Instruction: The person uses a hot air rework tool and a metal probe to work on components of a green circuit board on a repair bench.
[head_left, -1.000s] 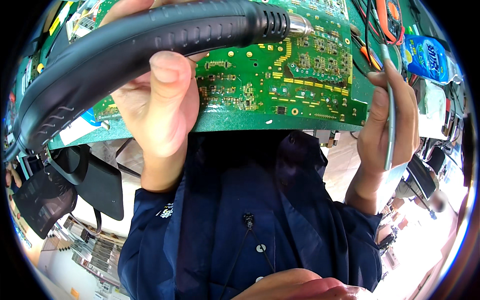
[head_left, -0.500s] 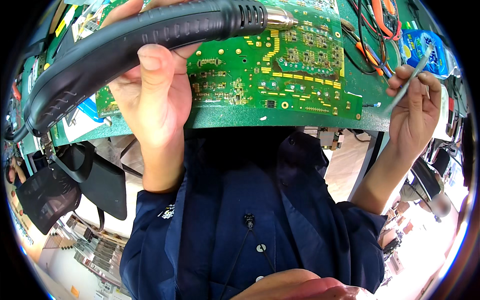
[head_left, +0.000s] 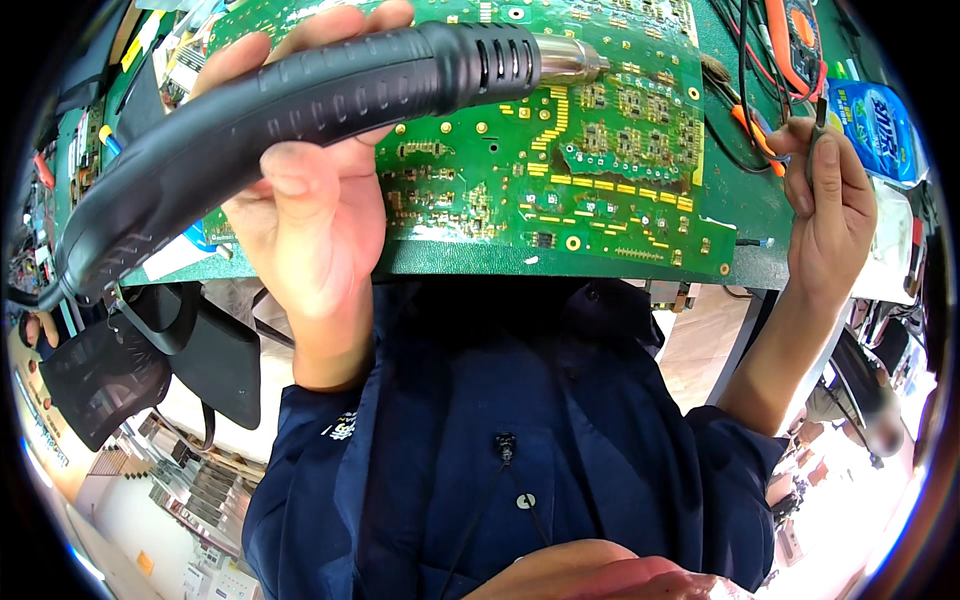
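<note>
My left hand (head_left: 310,220) is closed around a black hot-air gun handle (head_left: 200,135), whose steel nozzle (head_left: 570,60) hangs over a large green circuit board (head_left: 475,210), near its clusters of small components at the upper right. The board has rows of gold pads. My right hand (head_left: 830,215) is beside the board's right edge, fingers closed on a slim metal tool (head_left: 818,120), which now points mostly away from me.
The green bench mat (head_left: 450,260) carries an orange meter (head_left: 790,40) with leads, a brush (head_left: 720,75), orange-handled tools (head_left: 760,135) and a blue packet (head_left: 870,130). Black chairs (head_left: 110,375) stand at the left. A blurred person (head_left: 880,420) is at the far right.
My right hand moved rightward from the board's edge and turned palm-up, and the slim tool changed its angle. The gun and my left hand shifted slightly, the nozzle staying over the board's upper right.
</note>
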